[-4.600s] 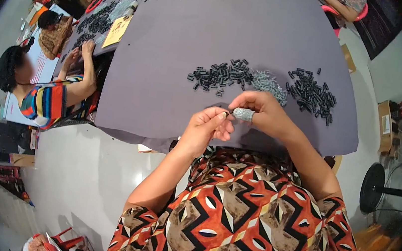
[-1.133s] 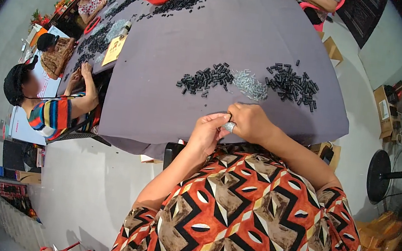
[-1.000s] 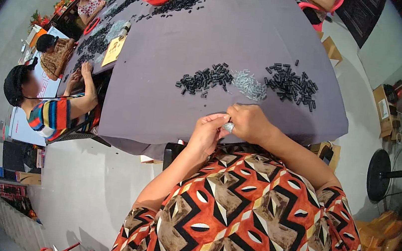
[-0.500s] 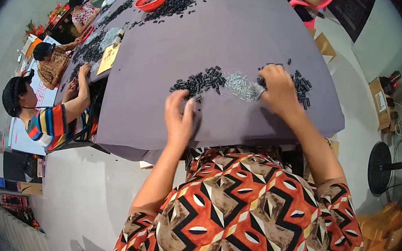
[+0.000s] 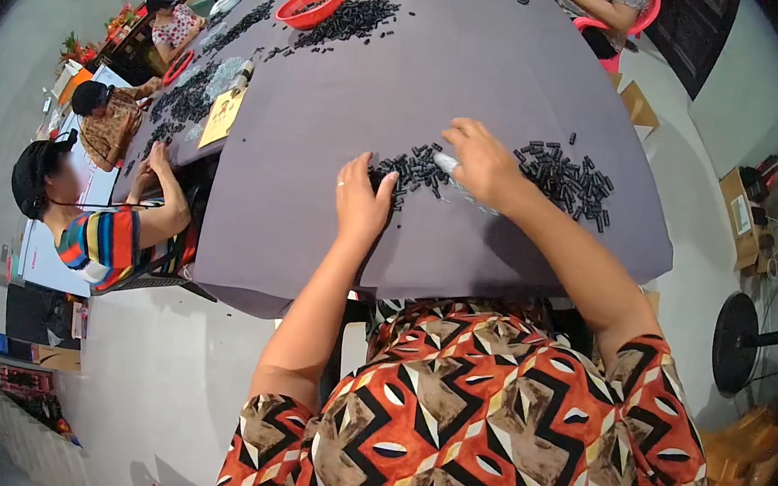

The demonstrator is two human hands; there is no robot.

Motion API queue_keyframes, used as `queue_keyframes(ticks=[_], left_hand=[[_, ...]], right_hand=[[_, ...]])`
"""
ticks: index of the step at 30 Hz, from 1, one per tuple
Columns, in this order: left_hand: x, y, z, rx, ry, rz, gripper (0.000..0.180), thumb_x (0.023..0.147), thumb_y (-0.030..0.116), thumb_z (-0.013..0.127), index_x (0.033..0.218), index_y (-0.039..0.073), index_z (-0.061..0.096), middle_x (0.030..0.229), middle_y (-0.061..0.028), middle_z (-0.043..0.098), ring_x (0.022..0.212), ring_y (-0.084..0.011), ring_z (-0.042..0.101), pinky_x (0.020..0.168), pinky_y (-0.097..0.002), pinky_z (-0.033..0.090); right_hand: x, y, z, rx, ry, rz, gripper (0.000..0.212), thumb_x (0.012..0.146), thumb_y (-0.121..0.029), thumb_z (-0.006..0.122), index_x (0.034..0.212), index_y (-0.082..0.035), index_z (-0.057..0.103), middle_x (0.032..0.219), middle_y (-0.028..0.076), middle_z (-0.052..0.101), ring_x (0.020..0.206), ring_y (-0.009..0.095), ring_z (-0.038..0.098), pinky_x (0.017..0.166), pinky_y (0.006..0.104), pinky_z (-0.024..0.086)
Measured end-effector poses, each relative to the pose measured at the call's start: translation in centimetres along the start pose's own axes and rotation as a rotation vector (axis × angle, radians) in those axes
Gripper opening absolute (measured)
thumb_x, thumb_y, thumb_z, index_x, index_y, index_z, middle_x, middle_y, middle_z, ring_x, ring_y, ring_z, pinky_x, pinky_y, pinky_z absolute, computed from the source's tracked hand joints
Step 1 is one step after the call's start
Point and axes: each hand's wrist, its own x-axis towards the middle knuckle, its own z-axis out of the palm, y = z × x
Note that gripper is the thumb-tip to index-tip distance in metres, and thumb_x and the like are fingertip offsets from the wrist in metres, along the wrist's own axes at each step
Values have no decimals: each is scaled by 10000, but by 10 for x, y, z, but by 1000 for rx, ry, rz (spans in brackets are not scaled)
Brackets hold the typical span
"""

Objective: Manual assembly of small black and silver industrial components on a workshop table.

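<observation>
My left hand (image 5: 362, 199), a ring on one finger, rests at the left edge of a pile of small black cylindrical pieces (image 5: 420, 171). Its fingers are stretched out and the thumb stands apart. Over the right part of that pile is my right hand (image 5: 486, 166), fingers and thumb apart, with no held piece visible. A whitish cover (image 5: 445, 163) sits on its thumb. Small clear pieces (image 5: 461, 194) lie beneath this hand, mostly hidden by it. To its right spreads another pile of black pieces (image 5: 566, 182).
The grey-covered table (image 5: 311, 243) also carries a red basket (image 5: 289, 12) beside a large heap of black pieces (image 5: 348, 22). A yellow card (image 5: 221, 117) lies by the left edge. Several people sit around the table. A black fan (image 5: 738, 330) stands right.
My right hand has moved left from the right-hand black pile to above the clear pieces and left pile. My left hand has shifted slightly right, its fingers nearer the pieces.
</observation>
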Motion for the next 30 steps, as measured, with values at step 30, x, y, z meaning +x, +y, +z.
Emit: queue_keyframes(ticks=[30], left_hand=[[9, -21, -9, -406, 139, -107, 333, 937, 215, 555, 1150, -38, 586, 1287, -225, 515, 1221, -360, 480, 1041, -408, 375]], right_hand=[[25, -21, 51, 245, -2, 12, 350, 888, -223, 600, 1170, -16, 604, 1232, 208, 567, 1159, 367, 528, 1020, 428, 410]])
